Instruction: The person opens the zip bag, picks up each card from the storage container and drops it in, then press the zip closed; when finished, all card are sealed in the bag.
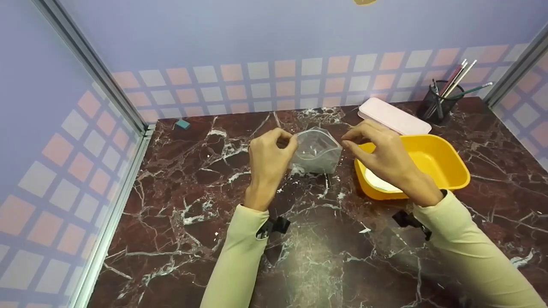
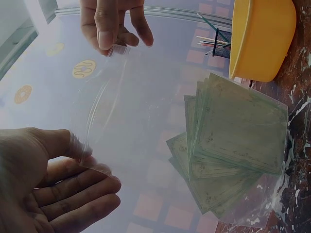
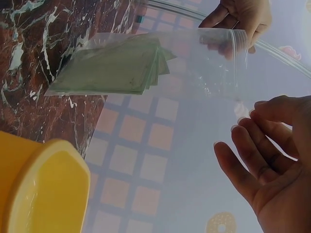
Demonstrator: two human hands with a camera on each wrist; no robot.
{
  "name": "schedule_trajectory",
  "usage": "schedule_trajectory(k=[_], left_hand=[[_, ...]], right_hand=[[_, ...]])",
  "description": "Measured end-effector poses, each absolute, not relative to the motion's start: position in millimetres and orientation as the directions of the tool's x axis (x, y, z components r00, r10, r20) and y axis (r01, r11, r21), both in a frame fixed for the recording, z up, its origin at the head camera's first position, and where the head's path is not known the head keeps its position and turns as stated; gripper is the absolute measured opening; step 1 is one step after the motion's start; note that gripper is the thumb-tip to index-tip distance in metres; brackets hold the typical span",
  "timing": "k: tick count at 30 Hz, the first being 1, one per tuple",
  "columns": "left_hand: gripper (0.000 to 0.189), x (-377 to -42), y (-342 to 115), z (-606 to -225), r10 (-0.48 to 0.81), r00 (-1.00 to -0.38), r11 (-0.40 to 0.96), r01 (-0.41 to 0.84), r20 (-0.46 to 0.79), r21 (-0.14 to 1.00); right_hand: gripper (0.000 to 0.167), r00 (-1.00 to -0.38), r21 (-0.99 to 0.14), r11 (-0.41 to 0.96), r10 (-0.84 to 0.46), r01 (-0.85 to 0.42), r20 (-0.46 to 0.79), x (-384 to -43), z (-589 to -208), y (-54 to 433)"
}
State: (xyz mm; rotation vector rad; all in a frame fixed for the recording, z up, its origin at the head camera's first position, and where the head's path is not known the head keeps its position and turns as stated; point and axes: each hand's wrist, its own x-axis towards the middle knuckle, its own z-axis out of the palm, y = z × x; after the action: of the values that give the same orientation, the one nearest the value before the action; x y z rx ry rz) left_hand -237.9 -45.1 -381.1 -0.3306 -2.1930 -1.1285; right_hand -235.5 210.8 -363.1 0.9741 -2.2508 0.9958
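Observation:
A clear zip-top plastic bag (image 1: 316,152) stands upright on the marbled table with its mouth spread apart. Inside, near the bottom, several flat greenish paper cards (image 2: 238,128) lie fanned over one another. My left hand (image 1: 270,160) pinches one end of the bag's mouth between thumb and fingers. At the opposite corner, the right hand (image 1: 379,152) pinches the rim with its fingertips. The right wrist view shows the same cards (image 3: 112,68) through the clear plastic, with the right hand's other fingers held apart from the bag.
Right of the bag stands a yellow plastic basin (image 1: 456,164) with something white (image 1: 379,182) in it, partly behind the right forearm. Behind it are a pink case (image 1: 394,115) and a black mesh cup (image 1: 441,105) of pencils. A small teal block (image 1: 183,124) lies at the back left.

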Motion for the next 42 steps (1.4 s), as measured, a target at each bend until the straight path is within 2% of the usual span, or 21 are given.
schedule_trajectory(k=[6,14,23,28,34,42], left_hand=[[0.010,-237.7,-45.0,-380.3,-0.067,-0.758,0.598,0.490,0.648,0.635],[0.011,-238.4,-45.5,-382.2,-0.065,-0.753,0.601,0.494,0.655,0.628],[0.010,-238.6,-45.8,-381.8,-0.066,-0.762,0.602,0.484,0.644,0.635],[0.010,-238.5,-46.4,-382.4,-0.067,-0.765,0.598,0.483,0.640,0.640],[0.010,-238.6,-46.1,-381.5,-0.066,-0.761,0.601,0.486,0.645,0.634],[0.010,-238.2,-46.2,-380.9,-0.068,-0.755,0.600,0.491,0.653,0.631]], right_hand=[[0.013,-0.643,-0.442,0.490,-0.393,-0.751,0.657,-238.1,-367.4,223.1],[0.011,-0.738,-0.504,0.557,-0.357,-0.661,0.573,-242.1,-381.5,241.0],[0.011,-0.811,-0.558,0.602,-0.314,-0.572,0.493,-250.1,-402.3,262.0],[0.010,-0.852,-0.570,0.641,-0.308,-0.514,0.422,-257.1,-415.1,275.2],[0.014,-0.909,-0.597,0.686,-0.310,-0.416,0.278,-264.8,-426.3,290.9],[0.020,-0.923,-0.583,0.716,-0.324,-0.384,0.209,-270.0,-437.7,306.3]])
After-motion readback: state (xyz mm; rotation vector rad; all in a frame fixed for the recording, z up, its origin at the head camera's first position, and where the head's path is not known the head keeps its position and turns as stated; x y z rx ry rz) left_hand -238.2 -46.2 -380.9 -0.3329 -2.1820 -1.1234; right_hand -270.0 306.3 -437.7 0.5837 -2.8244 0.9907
